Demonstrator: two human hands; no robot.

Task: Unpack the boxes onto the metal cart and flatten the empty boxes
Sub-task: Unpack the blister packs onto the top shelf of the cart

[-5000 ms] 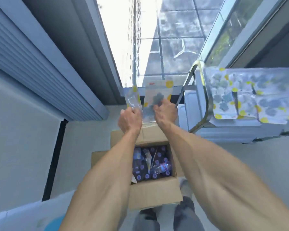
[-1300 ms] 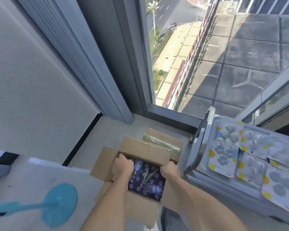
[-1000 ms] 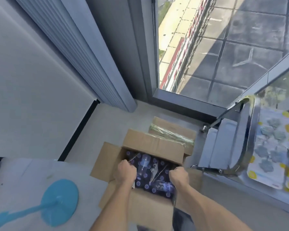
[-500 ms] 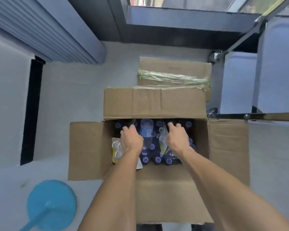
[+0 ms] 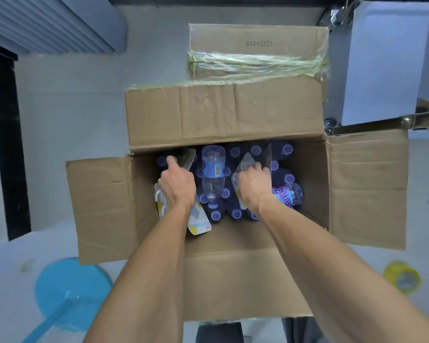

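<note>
An open cardboard box [image 5: 233, 268] sits on the floor below me, flaps spread. It is packed with purple-capped bottles [image 5: 235, 214], and a clear bottle [image 5: 212, 179] lies across them. Both hands reach inside. My left hand [image 5: 177, 185] closes on a clear blister pack [image 5: 196, 222] at the box's left side. My right hand [image 5: 253, 186] grips another clear blister pack [image 5: 264, 157] standing among the bottles. A second, taped cardboard box [image 5: 258, 45] lies just behind. The metal cart [image 5: 386, 122] shows only its lower frame at the upper right.
A blue round-based stand [image 5: 70, 293] lies on the floor at the lower left. A yellow tape roll [image 5: 403, 279] sits at the lower right. A black strip [image 5: 8, 144] and slatted panel [image 5: 47, 23] line the left wall.
The view has closed in on the box. Both hands have pushed deeper among the bottles and closed on blister packs.
</note>
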